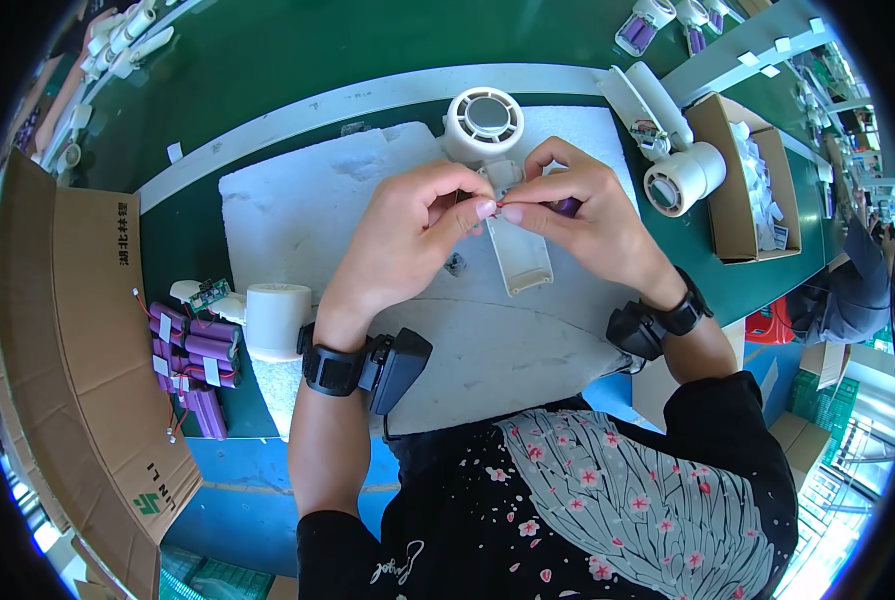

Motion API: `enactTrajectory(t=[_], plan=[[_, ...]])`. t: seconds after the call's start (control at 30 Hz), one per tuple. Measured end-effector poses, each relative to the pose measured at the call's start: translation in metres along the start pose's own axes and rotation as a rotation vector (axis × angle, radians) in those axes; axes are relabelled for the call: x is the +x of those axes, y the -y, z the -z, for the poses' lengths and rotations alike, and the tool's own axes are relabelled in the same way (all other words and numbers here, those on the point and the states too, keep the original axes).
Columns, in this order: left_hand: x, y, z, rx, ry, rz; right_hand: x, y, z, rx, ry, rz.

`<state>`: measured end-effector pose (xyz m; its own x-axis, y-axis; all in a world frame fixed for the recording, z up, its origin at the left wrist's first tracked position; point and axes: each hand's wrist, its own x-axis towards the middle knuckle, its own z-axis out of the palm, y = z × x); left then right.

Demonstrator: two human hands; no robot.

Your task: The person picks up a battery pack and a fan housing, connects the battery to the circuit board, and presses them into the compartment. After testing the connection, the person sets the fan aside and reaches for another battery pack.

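Over the middle of the foam sheet, my left hand (404, 232) and my right hand (589, 215) meet fingertip to fingertip. Both pinch at a thin red wire (498, 204), whose end is hidden by the fingers. Beneath them lies a white handheld fan, its round slotted head (484, 122) pointing away from me and its open handle shell (520, 258) toward me. A purple battery (567, 207) shows partly under my right fingers. Beside the shell, near my left hand, rests a small dark part (454, 264) too small to name.
Purple battery packs (207, 355) with wires, a green circuit board (208, 294) and a white cylinder (278, 320) are at left, beside a tall cardboard box (97, 330). At right are another white fan (685, 180) and a carton (712, 125) of small bags. A pale rail (367, 100) crosses behind.
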<state>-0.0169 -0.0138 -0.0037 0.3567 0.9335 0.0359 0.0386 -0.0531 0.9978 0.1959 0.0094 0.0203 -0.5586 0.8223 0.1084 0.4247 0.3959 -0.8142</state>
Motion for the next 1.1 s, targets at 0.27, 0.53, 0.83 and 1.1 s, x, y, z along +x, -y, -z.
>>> enactTrajectory(t=[0.27, 0.53, 0.83, 1.1], plan=[[-0.002, -0.005, 0.005, -0.132, 0.058, 0.143, -0.003, -0.001, -0.006, -0.106, -0.102, 0.178], [-0.001, -0.002, 0.008, -0.124, 0.046, 0.148, -0.003, -0.004, -0.009, -0.124, -0.03, 0.139], [0.0, -0.005, 0.008, -0.097, 0.016, 0.126, -0.002, -0.006, -0.007, -0.104, -0.016, 0.148], [0.0, -0.002, 0.006, -0.19, -0.011, 0.103, -0.001, -0.008, -0.005, -0.098, -0.02, 0.184]])
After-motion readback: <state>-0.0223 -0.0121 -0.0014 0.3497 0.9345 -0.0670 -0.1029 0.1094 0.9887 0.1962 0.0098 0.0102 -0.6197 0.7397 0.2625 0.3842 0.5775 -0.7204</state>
